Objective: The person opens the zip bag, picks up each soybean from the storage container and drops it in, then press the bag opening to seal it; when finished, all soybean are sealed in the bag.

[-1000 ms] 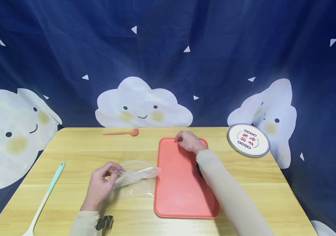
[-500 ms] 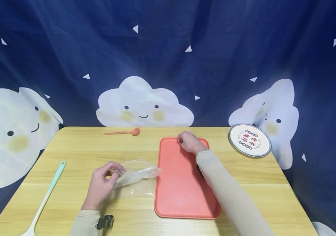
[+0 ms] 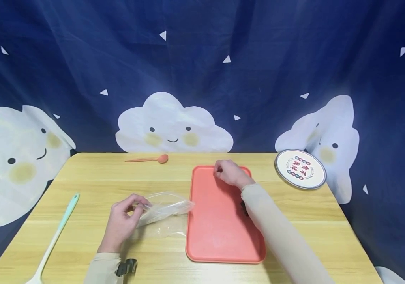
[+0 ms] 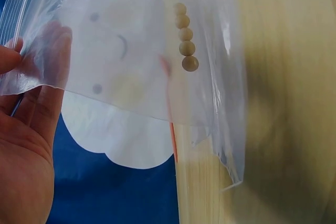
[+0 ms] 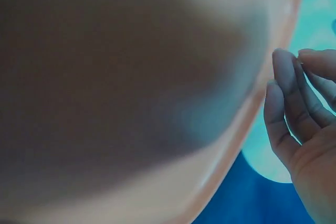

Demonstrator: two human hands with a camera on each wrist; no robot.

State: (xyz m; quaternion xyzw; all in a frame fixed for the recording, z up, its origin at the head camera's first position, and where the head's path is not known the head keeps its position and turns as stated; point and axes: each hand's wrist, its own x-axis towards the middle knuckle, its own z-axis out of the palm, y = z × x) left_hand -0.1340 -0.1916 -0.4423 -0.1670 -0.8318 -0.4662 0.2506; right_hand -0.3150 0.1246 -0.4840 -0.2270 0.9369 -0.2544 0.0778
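My left hand (image 3: 122, 221) pinches the edge of a clear zip bag (image 3: 168, 209), which lies partly raised left of the pink tray (image 3: 220, 221). In the left wrist view, a row of several round wooden beads (image 4: 186, 34) shows through the plastic, away from the fingers. My right hand (image 3: 231, 173) is over the tray's far end, fingers loosely bent. Seen from the right wrist, the thumb and fingertips (image 5: 283, 59) come close together beside the tray's rim, and nothing shows between them.
An orange spoon (image 3: 152, 159) lies at the table's back edge. On the left is a long white utensil (image 3: 55, 238) with a mint handle end, its head cut off by the frame. A round printed plate (image 3: 300, 169) stands at the back right corner.
My right hand has shifted slightly right over the tray's far end; a small pale spot at its fingertips one second ago no longer shows. My left hand and the bag have stayed put.
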